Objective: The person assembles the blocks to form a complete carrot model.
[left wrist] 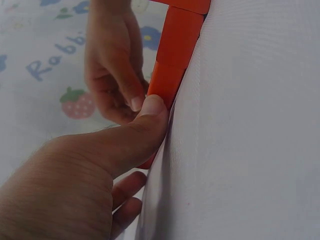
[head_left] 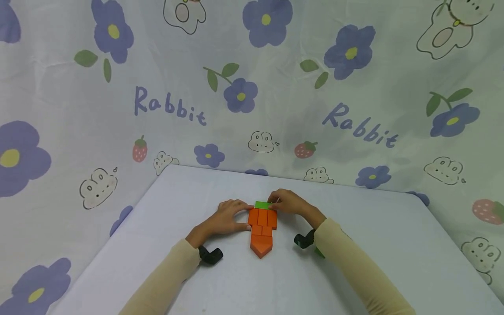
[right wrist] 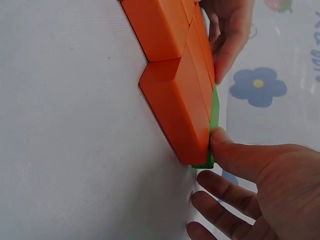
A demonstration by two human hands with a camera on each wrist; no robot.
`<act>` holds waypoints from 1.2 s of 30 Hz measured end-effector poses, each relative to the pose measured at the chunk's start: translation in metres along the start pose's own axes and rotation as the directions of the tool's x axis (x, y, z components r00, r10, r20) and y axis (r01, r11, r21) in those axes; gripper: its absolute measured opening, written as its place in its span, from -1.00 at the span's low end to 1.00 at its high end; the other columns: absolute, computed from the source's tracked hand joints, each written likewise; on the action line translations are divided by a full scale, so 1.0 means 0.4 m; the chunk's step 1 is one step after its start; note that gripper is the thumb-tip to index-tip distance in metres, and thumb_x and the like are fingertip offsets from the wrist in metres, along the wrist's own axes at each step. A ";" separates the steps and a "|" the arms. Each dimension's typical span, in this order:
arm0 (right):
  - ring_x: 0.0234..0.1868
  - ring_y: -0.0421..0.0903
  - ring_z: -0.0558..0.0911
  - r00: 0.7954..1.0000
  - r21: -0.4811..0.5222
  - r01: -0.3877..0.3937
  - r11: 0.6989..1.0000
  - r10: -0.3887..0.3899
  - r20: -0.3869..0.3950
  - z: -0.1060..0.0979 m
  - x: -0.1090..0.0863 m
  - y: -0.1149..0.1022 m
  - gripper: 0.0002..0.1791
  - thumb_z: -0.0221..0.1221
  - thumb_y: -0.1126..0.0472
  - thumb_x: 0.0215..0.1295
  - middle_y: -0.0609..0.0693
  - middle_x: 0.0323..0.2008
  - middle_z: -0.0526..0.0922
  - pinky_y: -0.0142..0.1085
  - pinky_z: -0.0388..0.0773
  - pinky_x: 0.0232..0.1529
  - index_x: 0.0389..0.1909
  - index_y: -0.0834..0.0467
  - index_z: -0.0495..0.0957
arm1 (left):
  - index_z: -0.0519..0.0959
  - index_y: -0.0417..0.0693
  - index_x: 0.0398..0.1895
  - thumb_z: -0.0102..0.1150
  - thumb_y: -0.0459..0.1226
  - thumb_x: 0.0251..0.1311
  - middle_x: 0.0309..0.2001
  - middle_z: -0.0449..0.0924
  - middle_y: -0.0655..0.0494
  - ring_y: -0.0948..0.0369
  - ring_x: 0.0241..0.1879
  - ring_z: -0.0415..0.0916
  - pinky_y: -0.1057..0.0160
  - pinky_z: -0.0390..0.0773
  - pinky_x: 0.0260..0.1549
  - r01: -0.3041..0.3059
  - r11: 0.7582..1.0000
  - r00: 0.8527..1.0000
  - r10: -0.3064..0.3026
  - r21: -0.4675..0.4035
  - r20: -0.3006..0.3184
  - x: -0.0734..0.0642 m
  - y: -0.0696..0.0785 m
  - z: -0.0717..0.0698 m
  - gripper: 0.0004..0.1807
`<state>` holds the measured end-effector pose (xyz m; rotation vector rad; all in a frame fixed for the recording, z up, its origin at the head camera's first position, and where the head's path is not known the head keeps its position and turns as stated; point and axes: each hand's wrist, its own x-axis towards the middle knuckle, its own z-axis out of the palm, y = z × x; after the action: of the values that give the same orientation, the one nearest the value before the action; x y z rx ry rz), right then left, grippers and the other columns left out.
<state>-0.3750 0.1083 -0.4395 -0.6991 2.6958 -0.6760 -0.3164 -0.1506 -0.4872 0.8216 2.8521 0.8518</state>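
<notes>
Several orange blocks [head_left: 262,217] lie flat against each other, a wider row at the far side and a pointed orange block [head_left: 261,246] at the near end. A green block [head_left: 262,205] lies crosswise along the far edge of that row. My left hand [head_left: 226,217] is at the left side, its thumb pressing an orange block's side [left wrist: 166,82] and its index finger reaching the far left corner. My right hand [head_left: 289,202] pinches the right end of the green block between thumb and index finger; its other fingers hang loosely in the right wrist view.
Another green piece [head_left: 320,252] lies on the white table [head_left: 220,288], mostly hidden under the right sleeve. Black wrist cameras [head_left: 211,256] sit under both cuffs. A printed cloth [head_left: 275,109] with flowers and rabbits hangs behind the table's far edge.
</notes>
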 end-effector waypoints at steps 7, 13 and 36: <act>-0.11 -0.13 0.58 1.000 0.013 0.011 1.000 -0.011 -0.010 0.002 0.000 0.003 -0.79 0.29 0.12 0.34 -0.04 -0.14 0.66 -0.20 0.61 0.06 -0.06 0.06 0.67 | 0.43 0.27 0.39 0.33 0.19 0.14 0.36 0.43 0.12 0.00 0.40 0.25 -0.22 0.08 0.36 -0.001 1.000 1.000 0.001 0.001 -0.003 -0.003 -0.001 0.000 -0.26; -0.01 -0.06 0.60 0.987 0.009 0.111 0.994 -0.109 -0.117 -0.012 -0.027 0.019 -0.66 0.24 0.13 0.39 0.06 -0.01 0.62 -0.16 0.62 0.07 0.13 0.13 0.60 | 0.43 0.27 0.38 0.33 0.18 0.14 0.34 0.44 0.12 -0.01 0.39 0.26 -0.21 0.10 0.35 -0.007 1.000 1.000 0.007 -0.006 -0.008 -0.002 0.000 0.001 -0.27; 0.00 0.04 0.64 0.969 0.057 -0.027 0.998 0.040 -0.245 -0.062 -0.188 0.228 -0.67 0.19 0.21 0.41 0.13 0.03 0.62 -0.13 0.63 -0.06 0.14 0.22 0.57 | 0.41 0.08 0.41 0.31 0.20 0.14 0.35 0.44 0.06 0.01 0.39 0.28 -0.23 0.14 0.38 -0.017 0.999 1.000 0.017 -0.035 -0.001 -0.009 -0.003 -0.006 -0.20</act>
<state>-0.3560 0.2267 -0.4532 -0.5891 2.8923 -0.8755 -0.3144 -0.1542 -0.4861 0.8422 2.8258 0.9019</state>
